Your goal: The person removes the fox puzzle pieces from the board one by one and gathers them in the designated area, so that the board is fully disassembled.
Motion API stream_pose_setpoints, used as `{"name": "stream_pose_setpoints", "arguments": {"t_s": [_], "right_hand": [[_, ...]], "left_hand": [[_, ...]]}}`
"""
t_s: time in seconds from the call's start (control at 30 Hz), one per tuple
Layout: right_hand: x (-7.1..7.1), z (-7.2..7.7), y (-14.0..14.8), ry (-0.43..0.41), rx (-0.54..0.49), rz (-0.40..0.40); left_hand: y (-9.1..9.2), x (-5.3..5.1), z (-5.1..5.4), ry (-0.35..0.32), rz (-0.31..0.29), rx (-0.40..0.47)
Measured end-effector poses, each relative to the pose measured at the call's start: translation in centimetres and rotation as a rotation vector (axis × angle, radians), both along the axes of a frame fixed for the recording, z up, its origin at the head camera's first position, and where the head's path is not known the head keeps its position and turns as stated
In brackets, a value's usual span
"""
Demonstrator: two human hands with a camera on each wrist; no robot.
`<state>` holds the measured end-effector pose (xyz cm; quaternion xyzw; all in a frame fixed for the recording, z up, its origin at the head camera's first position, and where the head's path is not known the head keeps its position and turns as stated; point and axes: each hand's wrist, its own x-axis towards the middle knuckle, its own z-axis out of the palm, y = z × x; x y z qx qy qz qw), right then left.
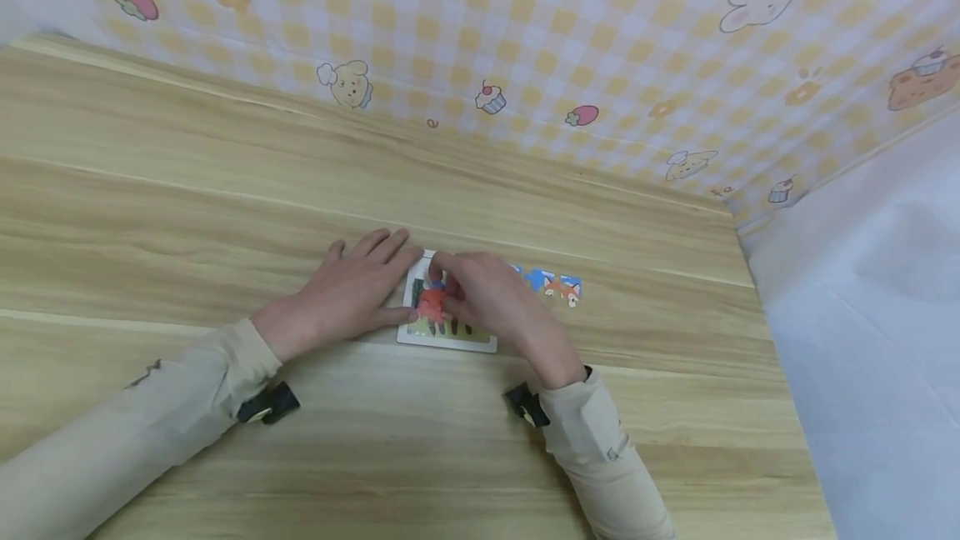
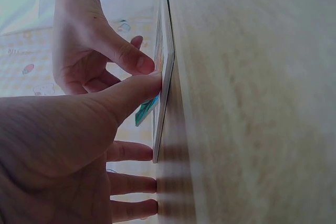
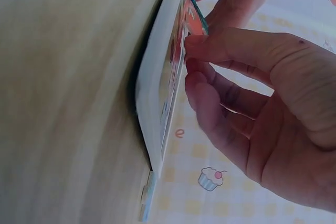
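Our right hand (image 1: pixel 495 294) arches over the picture tray (image 1: pixel 448 346), and its bent thumb and fingertips seem to pinch the tilted puzzle piece (image 3: pixel 195 18), which stands at a slant with one edge raised above the tray's left half. Our left hand (image 1: pixel 348 294) lies flat with fingers spread: the thumb bears on the tray's left edge, the index finger meets its far left corner, and the other fingertips rest on the tabletop (image 1: pixel 405 448).

To seat this piece well, we should keep the left hand bracing that edge so the tray cannot slide, line up the outline before letting the raised edge down, then press evenly with a fingertip; forcing it at a slant could lift its neighbours.

Both forearms come in from the tabletop's near edge, the left sleeve (image 1: pixel 165 398) from the near left corner and the right sleeve (image 1: pixel 607 465) further right, with the right wrist bent inward over the tray. Beyond the right hand, the loose fox pieces (image 1: pixel 566 290) lie towards the tabletop's right edge, and a checked cloth (image 1: pixel 420 32) hangs along its far edge.
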<state>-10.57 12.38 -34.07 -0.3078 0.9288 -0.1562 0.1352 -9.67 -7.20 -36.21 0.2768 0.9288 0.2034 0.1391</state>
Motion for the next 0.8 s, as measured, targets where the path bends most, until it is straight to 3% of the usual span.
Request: {"name": "stream_pose_setpoints", "arguments": {"t_s": [0.33, 0.57, 0.8], "right_hand": [[-0.2, 0.0, 0.3, -0.033, -0.025, -0.019], [-0.3, 0.4, 1.0, -0.065, -0.024, -0.088], [-0.6, 1.2, 2.8, -0.037, -0.05, -0.124]], "left_hand": [[0.0, 0.0, 0.2, -0.008, 0.008, 0.009], [0.0, 0.0, 0.2, -0.011, 0.012, 0.005], [0.1, -0.1, 0.2, -0.018, 0.014, 0.003]]}}
